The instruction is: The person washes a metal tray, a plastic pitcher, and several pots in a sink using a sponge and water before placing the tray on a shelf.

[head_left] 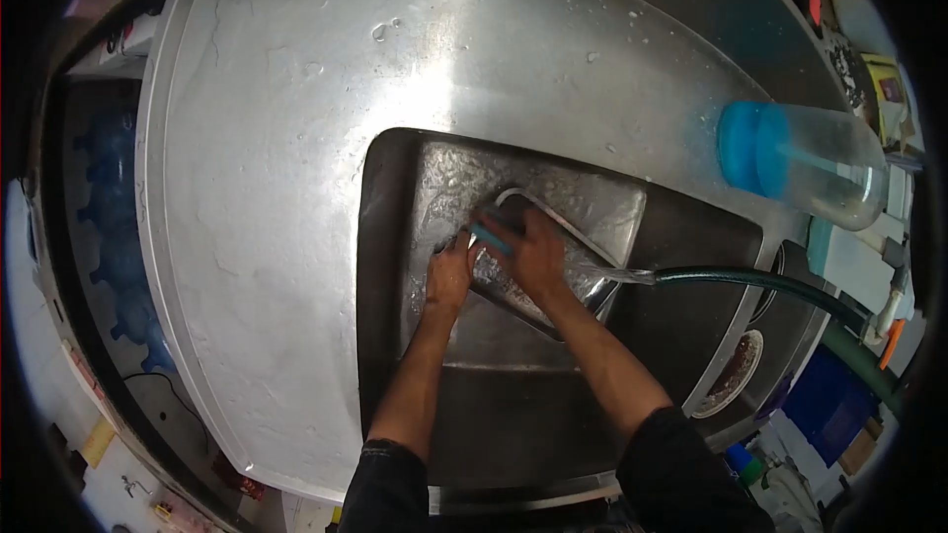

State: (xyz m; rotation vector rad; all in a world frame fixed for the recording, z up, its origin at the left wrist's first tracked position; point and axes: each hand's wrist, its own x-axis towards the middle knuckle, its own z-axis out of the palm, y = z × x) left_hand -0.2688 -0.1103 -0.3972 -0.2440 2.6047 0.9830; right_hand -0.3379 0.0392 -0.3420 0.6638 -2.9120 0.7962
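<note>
In the sink (494,424) lies a rectangular metal tray (568,227), set at a slant, with water in and around it. My left hand (450,276) has its fingers closed at the tray's left end, on the rim. Over the tray, my right hand (533,255) is closed on a small blue-green scrubbing pad (491,237), partly hidden by the fingers and blurred. From a dark green hose (736,274) at the right, water runs into the tray beside my right wrist.
A wet steel counter (267,188) surrounds the sink. On its right lies a clear bottle (834,163) with a blue cap. An oval opening (733,375) with debris is at the right edge. Blue water jugs (114,217) stand at the left.
</note>
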